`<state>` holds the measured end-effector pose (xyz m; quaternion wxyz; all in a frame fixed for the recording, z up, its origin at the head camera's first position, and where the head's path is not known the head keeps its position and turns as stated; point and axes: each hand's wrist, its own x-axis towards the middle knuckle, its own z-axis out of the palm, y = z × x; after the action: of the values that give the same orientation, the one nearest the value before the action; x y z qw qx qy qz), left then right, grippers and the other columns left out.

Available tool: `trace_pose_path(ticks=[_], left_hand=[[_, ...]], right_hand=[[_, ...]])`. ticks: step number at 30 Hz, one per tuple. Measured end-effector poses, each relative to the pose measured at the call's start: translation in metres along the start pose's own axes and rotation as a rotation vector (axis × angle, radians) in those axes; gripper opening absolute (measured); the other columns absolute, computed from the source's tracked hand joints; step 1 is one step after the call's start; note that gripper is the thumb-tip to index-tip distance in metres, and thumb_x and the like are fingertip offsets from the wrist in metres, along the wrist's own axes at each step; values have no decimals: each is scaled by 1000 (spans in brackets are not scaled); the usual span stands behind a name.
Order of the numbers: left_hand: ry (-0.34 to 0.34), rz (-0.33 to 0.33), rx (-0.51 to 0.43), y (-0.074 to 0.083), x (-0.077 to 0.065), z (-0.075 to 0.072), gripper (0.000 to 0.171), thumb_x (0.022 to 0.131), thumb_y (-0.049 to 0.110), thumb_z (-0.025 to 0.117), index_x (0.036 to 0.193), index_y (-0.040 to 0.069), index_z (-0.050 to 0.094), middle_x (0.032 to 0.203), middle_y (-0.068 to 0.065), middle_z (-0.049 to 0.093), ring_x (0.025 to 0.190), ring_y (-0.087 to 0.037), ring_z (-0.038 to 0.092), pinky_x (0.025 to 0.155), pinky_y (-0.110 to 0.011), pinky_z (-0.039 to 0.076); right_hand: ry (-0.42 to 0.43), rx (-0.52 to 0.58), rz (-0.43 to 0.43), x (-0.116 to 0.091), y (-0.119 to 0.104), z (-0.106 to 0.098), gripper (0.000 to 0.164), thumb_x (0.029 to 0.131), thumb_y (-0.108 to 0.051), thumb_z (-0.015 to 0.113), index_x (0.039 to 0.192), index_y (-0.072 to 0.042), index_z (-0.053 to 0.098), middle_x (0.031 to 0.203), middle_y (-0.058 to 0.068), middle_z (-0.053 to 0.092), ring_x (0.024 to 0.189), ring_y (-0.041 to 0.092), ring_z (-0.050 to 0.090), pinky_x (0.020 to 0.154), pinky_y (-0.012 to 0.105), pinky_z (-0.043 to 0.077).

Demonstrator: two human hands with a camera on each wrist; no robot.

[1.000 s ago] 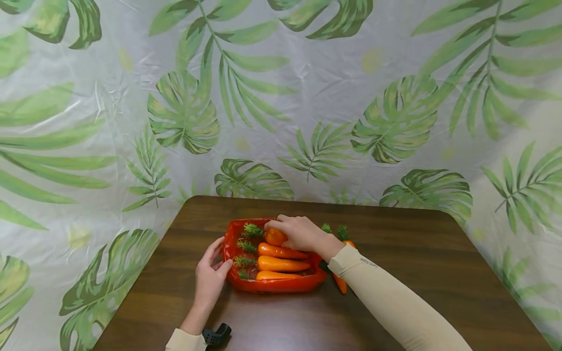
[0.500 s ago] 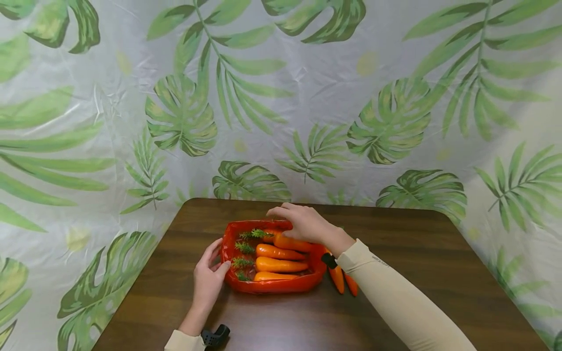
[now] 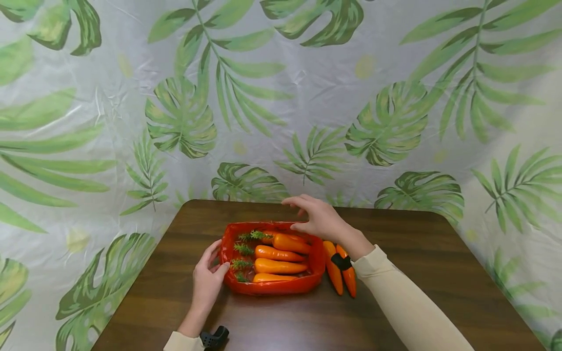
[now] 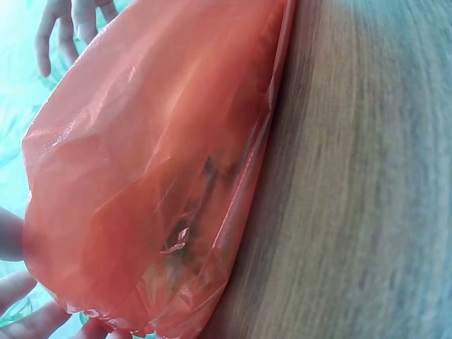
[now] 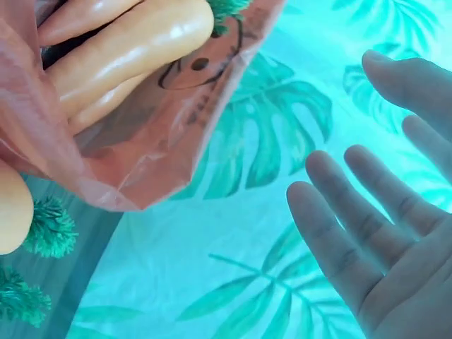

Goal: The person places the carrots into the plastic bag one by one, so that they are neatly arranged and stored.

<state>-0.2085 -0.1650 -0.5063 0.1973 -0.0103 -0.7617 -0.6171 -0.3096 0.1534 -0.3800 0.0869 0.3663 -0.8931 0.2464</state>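
Observation:
A red plastic bag point(image 3: 276, 288) lies spread open like a tray on the table, its raised sides around several orange carrots point(image 3: 281, 265) with green tops pointing left. One carrot point(image 3: 290, 243) lies on top of another along the far side. My left hand point(image 3: 208, 278) holds the bag's left end; in the left wrist view its fingers point(image 4: 32, 321) meet the bag's crinkled edge. Above the bag's far right corner, my right hand point(image 3: 322, 219) is raised with spread, bent fingers and nothing in them. The right wrist view shows that hand apart from the bag.
Two more carrots point(image 3: 333, 273) lie on the table right of the bag, partly behind the right wrist's black strap point(image 3: 341, 262). The brown wooden table point(image 3: 421, 263) ends at a leaf-patterned curtain point(image 3: 263, 97).
My right hand let go of the carrot on the far side of the bag and rose up and to the right. The left hand stayed at the bag's left end.

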Motion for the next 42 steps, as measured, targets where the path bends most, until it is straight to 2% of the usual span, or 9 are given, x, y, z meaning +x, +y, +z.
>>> trace_pose_path(ticks=[3,8,13,21,28,36,42], left_hand=[[3,3,7,0,0,0,57,89,-6,69,141,12,57,141,-14,58,131,-33,53,97,-55,50],[10,5,21,0,2,1,58,88,-7,70,141,12,56,140,-14,58,130,-34,54,97,-55,50],[17,6,25,-1,3,2,57,88,-7,69,141,11,57,139,-14,59,130,-33,55,96,-55,51],[15,7,31,0,4,2,57,88,-7,69,141,12,57,139,-14,60,129,-33,55,95,-54,51],[18,3,30,3,4,2,56,88,-7,69,140,10,57,139,-15,59,129,-33,55,95,-55,51],[12,-5,36,0,1,0,57,88,-6,70,140,11,57,139,-14,59,129,-33,55,96,-56,50],[9,-1,27,-1,2,1,57,88,-6,69,140,12,57,139,-14,59,129,-34,55,96,-56,50]], right_hand=[[41,77,37,-8,5,-2,67,84,-25,83,142,-40,52,127,-14,56,96,6,60,75,26,56],[93,170,100,-24,12,-6,64,84,-24,83,140,-37,55,126,-9,58,99,17,64,73,30,58],[119,181,190,-40,21,-7,62,84,-27,83,138,-41,54,126,-9,60,102,23,65,75,33,59],[167,214,279,-71,39,-5,64,83,-23,84,140,-34,56,127,-1,61,103,27,65,75,36,60],[210,225,307,-95,57,0,64,82,-24,85,139,-30,57,127,4,63,102,34,67,83,51,57],[208,237,398,-120,76,13,62,82,-21,85,138,-29,58,128,13,63,96,32,70,69,39,58],[190,217,457,-134,86,23,61,83,-23,84,138,-29,58,130,16,63,92,25,69,68,37,56]])
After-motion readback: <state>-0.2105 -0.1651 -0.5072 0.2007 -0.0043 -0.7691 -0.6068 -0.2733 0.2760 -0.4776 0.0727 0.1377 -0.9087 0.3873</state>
